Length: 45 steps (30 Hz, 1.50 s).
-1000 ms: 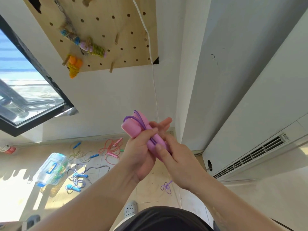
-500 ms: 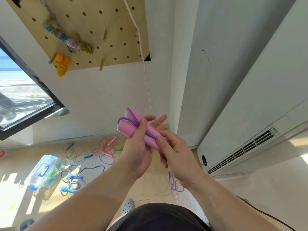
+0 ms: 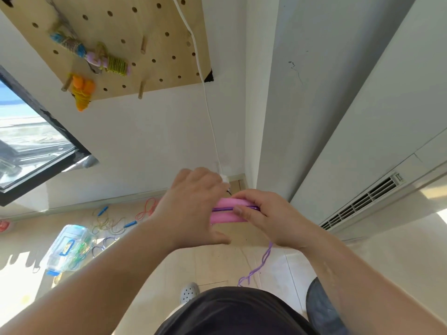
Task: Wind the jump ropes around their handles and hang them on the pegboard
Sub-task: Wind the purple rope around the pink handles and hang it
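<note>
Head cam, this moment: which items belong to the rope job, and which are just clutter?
Job: pink handles, held in left hand and right hand; purple rope dangling; pegboard; orange rope bundle hung there; loose floor ropes.
Clutter: plastic box; white cord; wall vent; shoe.

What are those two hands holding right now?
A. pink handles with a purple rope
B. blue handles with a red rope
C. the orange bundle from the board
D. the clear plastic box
A: the left hand and the right hand grip the pink handles, which lie side by side, with the purple rope running between them and its loose end trailing down toward the floor.
</note>
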Each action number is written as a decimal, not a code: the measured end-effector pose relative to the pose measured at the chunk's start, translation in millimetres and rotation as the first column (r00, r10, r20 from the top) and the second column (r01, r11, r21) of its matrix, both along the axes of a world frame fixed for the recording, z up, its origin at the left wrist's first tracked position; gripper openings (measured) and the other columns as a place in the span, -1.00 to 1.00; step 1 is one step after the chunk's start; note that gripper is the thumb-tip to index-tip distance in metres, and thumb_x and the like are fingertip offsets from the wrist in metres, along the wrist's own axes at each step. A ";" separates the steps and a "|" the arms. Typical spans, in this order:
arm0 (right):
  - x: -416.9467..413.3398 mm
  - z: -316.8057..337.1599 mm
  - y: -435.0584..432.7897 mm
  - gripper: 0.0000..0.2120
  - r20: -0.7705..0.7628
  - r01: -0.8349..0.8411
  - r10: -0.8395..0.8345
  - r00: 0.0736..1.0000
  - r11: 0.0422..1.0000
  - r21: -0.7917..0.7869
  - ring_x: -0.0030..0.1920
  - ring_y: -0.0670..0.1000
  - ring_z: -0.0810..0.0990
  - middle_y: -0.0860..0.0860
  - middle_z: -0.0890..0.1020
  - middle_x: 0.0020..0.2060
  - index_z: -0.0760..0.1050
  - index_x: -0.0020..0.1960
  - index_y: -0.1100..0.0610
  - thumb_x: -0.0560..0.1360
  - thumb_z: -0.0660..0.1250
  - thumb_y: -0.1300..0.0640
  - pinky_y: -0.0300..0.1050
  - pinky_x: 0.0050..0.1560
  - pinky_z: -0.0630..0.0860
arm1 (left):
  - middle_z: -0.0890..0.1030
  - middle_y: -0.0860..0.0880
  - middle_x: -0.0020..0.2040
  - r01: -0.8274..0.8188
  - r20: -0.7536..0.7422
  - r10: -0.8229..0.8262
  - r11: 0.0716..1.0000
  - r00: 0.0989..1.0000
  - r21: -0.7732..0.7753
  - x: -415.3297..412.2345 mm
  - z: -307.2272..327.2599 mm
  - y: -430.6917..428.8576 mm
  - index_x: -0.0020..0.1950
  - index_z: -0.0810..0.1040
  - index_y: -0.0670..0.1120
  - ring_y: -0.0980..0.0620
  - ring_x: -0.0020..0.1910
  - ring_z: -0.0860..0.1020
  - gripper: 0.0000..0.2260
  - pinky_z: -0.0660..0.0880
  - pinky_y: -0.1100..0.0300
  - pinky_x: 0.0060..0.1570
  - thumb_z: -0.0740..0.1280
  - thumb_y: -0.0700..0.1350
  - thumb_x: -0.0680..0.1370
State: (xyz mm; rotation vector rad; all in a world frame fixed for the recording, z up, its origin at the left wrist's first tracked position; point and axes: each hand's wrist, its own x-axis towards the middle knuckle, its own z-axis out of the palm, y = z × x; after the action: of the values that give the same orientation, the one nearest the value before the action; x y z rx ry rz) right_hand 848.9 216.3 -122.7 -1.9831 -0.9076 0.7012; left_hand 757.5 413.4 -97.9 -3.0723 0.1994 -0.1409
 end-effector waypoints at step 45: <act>-3.3 10.7 -35.8 -0.63 0.009 0.013 -0.015 1.000 0.979 0.203 -0.10 -0.18 0.63 -0.29 0.66 -0.05 0.51 0.31 -0.20 0.55 0.46 0.04 -0.34 -0.03 0.50 | 0.55 -0.09 -0.28 -0.314 -0.534 0.100 0.891 0.840 -0.327 23.4 15.2 -29.3 -0.22 0.50 -0.07 -0.05 -0.37 0.45 -0.91 0.37 0.12 -0.37 0.36 -0.15 0.32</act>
State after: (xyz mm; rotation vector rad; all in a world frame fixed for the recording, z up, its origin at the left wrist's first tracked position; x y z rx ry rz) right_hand 845.6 180.4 -112.1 -1.8114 -0.9323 0.5672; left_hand 780.9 384.1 -82.7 -3.4372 -0.1835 0.7413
